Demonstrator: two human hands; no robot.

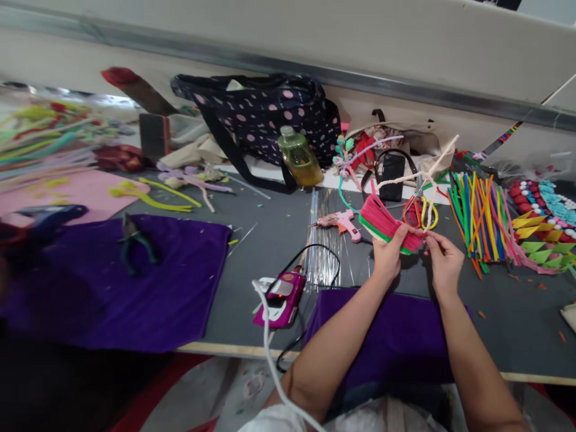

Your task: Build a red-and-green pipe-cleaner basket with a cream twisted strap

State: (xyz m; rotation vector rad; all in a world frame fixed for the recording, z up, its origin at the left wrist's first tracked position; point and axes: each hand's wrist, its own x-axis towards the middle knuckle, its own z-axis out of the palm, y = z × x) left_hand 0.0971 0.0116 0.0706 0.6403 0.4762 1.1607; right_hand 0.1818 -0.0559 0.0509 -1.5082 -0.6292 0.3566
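A bundle of pink pipe cleaners with green and white ones along its lower edge is gripped in my left hand. My right hand pinches at the bundle's right end; what lies between its fingertips is too small to make out. Just behind my hands are scissors with red and yellow handles. To the left of the bundle lies a pink glue gun, beside clear thin sticks. Multicoloured pipe cleaners stand in a pile on the right.
A purple cloth lies under my forearms. Left of it are a magenta device with cables and another purple cloth with pliers. A bottle stands before a dotted bag. Flower crafts lie far right.
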